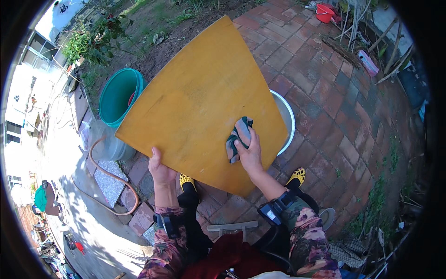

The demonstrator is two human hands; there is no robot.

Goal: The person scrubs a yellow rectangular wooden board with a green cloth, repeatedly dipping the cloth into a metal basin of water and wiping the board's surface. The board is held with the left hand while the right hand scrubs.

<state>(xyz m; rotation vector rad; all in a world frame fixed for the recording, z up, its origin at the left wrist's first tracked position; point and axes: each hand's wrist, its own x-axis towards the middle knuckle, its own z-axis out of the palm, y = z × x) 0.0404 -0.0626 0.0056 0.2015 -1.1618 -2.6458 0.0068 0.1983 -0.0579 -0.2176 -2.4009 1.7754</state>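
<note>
A large flat yellow board (pixel 205 94) is held tilted in front of me, above the brick paving. My left hand (pixel 161 168) grips its lower left edge, thumb on the upper face and the fingers hidden behind. My right hand (pixel 249 150) holds a bunched striped cloth (pixel 239 138), grey-pink and dark green, pressed against the board's face right of its middle. Faint dark smudges and small marks show on the yellow surface. Behind the board's right corner, part of a round metal basin (pixel 290 118) shows; the rest of it is hidden.
A green bucket (pixel 118 96) stands left of the board, with a clear plastic tub (pixel 113 146) beside it. An orange-brown hose (pixel 118 180) curls over the paving. A small wooden stool (pixel 232 226) is between my feet. A red bucket (pixel 324 14) sits far right near dry stalks.
</note>
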